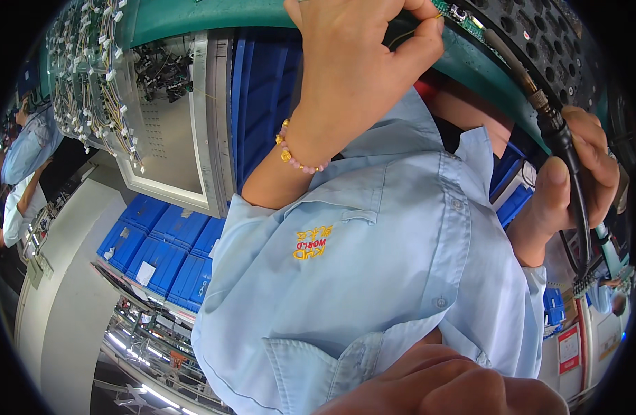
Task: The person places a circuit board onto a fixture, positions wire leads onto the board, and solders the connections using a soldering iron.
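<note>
My left hand [363,66], with a beaded bracelet [297,158] at its wrist, is at the top of the view. Its thumb and forefinger are pinched together on a thin yellowish wire [439,15], right beside a small green circuit board [468,22]. My right hand [574,173] grips a soldering iron [554,128] by its dark handle, with the cable running down past the palm. The iron's metal shaft slants up and left toward the board. Whether its tip touches the board or wire I cannot tell.
A green work edge [214,17] and a dark perforated surface [539,45] lie under the work. Bundles of wires with white connectors [100,76] hang at the left beside a metal-framed tray [173,131]. Blue bins [159,249] stand beyond. Other people [27,159] are at far left.
</note>
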{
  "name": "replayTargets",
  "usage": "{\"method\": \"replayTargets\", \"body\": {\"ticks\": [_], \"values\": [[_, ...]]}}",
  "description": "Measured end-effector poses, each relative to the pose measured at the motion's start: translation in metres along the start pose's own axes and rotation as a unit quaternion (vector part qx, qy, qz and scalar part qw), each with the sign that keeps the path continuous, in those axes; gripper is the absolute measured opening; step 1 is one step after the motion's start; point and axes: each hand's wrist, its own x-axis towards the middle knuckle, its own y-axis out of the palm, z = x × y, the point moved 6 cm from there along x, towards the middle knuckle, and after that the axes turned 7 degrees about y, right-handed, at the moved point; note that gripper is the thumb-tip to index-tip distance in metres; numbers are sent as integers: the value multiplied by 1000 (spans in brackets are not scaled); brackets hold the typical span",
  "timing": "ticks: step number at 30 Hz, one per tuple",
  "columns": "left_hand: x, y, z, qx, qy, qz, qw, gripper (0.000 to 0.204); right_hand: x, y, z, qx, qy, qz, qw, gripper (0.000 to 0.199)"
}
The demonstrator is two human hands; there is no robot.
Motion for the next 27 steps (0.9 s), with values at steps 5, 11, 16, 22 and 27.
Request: {"method": "replayTargets", "body": {"ticks": [5,11,16,22,27], "values": [[-2,-3,0,-43,-4,-31,999,15,-3,1,-2,-21,8,5,1000,34],[-6,3,3,-5,14,3,1000,13,-5,-2,-2,-19,2,-1,1000,35],[-5,3,0,-27,21,-31,999,11,-6,1,-2,-9,6,-7,1000,35],[3,3,-7,31,8,17,999,11,-5,6,-1,0,9,-12,1000,34],[3,2,-7,8,5,8,1000,12,-4,12,-1,5,34,-14,999,33]]}}
